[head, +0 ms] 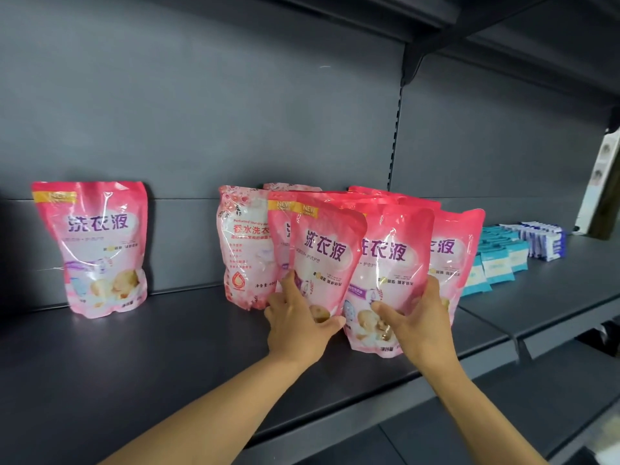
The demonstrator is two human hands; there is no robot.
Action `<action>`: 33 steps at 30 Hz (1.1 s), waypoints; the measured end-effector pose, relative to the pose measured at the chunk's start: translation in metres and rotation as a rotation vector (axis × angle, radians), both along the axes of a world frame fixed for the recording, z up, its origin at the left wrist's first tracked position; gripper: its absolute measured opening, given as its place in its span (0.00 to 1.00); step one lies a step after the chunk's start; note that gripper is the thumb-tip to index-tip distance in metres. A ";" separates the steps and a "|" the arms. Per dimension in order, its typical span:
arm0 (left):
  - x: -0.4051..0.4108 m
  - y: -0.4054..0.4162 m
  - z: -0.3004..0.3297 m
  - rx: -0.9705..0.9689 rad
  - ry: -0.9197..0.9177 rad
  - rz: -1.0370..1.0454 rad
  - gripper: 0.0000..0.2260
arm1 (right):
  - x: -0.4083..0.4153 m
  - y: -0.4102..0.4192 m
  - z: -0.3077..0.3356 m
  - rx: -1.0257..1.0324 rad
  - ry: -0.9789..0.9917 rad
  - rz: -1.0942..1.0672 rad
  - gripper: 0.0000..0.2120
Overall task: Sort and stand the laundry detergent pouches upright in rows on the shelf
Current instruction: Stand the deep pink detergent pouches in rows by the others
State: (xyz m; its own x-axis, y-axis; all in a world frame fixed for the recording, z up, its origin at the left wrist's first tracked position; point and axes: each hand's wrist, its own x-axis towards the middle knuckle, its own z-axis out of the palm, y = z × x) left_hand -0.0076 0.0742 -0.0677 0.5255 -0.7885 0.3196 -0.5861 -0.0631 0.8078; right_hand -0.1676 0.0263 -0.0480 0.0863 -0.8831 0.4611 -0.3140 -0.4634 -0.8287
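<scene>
A: Where do the person's hands sit?

B: The left hand (298,325) grips the lower part of a pink laundry detergent pouch (327,256), thumb across its front and fingers curled round its left edge. That pouch leans to the right, its base hidden behind the hand. The right hand (416,322) holds the neighbouring pink pouch (385,270), thumb on the front and fingers wrapped round its right edge; this one stands on the dark grey shelf (167,347).

A: And the other pouches?

B: They crowd together near the middle of the shelf. Another pink pouch (451,253) stands just behind and to the right of the one in the right hand, with more red pouch tops (379,194) showing behind. A paler, flower-printed pouch (241,250) stands at the left of the cluster, partly covered by a pink one just behind the left hand's pouch. Well apart to the left, a single pink pouch (95,246) stands upright against the back panel (235,112).

A: Anything else on the shelving?

B: On the next shelf section to the right lie rows of small teal packets (493,263), and beyond them blue-and-white packets (543,238).
</scene>
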 end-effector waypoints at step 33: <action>0.187 0.061 0.070 -0.495 0.690 0.015 0.06 | 0.171 0.030 0.076 -0.452 0.391 0.047 0.21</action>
